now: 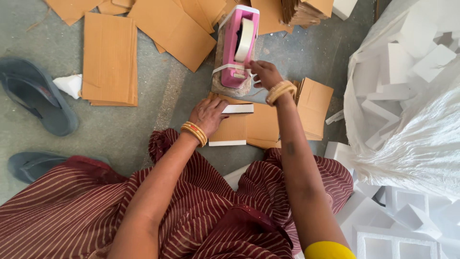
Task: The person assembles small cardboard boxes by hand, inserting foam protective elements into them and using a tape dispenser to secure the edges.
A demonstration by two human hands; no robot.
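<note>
While the left hand (208,115) lies open and flat on a cardboard box (242,127), the right hand (264,73) pinches tape at the pink tape dispenser (238,45) just ahead. Foam blocks (407,72) sit right of both hands.

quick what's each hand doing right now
Left hand: open, pressing flat on the cardboard-wrapped white block.
Right hand: fingers closed at the tape end on the pink tape dispenser.

Floor-level packing workshop; cardboard sheets (110,57) strewn about; foam blocks (397,62) bagged; tape dispenser (238,45).
</note>
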